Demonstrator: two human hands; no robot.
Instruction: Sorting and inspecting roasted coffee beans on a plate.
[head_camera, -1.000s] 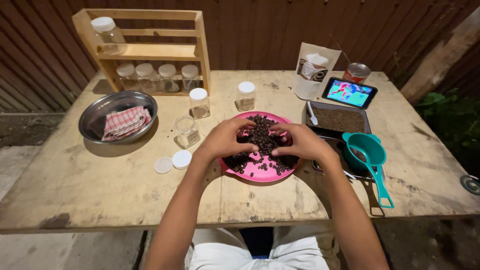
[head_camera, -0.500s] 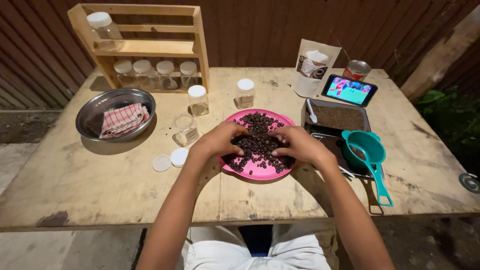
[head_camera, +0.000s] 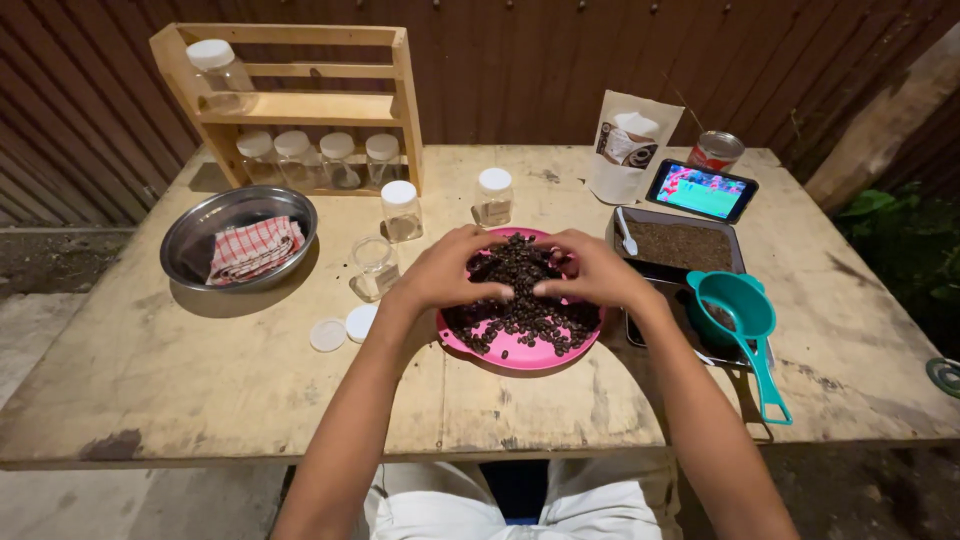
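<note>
— While both hands are in the beans, how far along does this look?

— Early, I'd judge. The coffee beans (head_camera: 520, 300) are heaped on the pink plate (head_camera: 520, 352) near the table's front edge. The open jar (head_camera: 372, 266) just left of it looks empty, with two white lids (head_camera: 343, 328) lying loose beside it; nothing seems filled yet.

— And the hands?

— The left hand (head_camera: 447, 272) and the right hand (head_camera: 590, 270) lie palm-down on the pile, fingers curled loosely and tips nearly meeting over the middle. Whether they pinch any beans, I cannot tell.

— Does the heap point anywhere?

— Hardly: the plate is round. The pile runs slightly longer from the far rim toward the person.

— Around it?

— A dark tray (head_camera: 685, 245) and teal scoop (head_camera: 742, 320) to the right, a steel bowl (head_camera: 190, 225) with a checked cloth (head_camera: 252, 248) to the left, and a wooden rack (head_camera: 290, 105) of jars behind.
</note>
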